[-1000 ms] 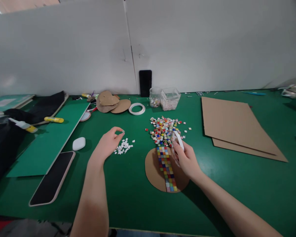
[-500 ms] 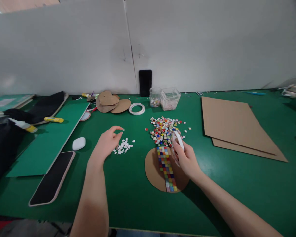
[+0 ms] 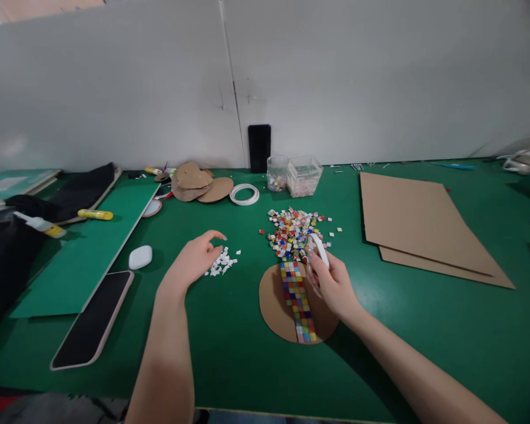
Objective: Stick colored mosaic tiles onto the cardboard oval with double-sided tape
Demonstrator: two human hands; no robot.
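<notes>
My left hand (image 3: 199, 257) hovers with thumb and forefinger apart at the edge of a small heap of white paper bits (image 3: 222, 262); I see nothing between the fingers. In my right hand (image 3: 334, 284) is a roll of white tape (image 3: 318, 249), gripped by its side above a round cardboard piece (image 3: 271, 303). A band of coloured mosaic tiles (image 3: 298, 294) runs down the middle of this cardboard. Just beyond it lies a pile of loose mosaic tiles (image 3: 294, 229). The right hand hides part of the cardboard's right side.
Clear containers (image 3: 304, 176) and an upright black phone (image 3: 259, 148) stand by the back wall. Cardboard sheets (image 3: 415, 224) lie at right. Another tape roll (image 3: 244, 194), cardboard discs (image 3: 216, 189), a white case (image 3: 140, 257), and a phone (image 3: 92, 321) lie to the left.
My left hand has shifted slightly right and down over the white paper bits. The right hand keeps hold of the tape roll in nearly the same spot.
</notes>
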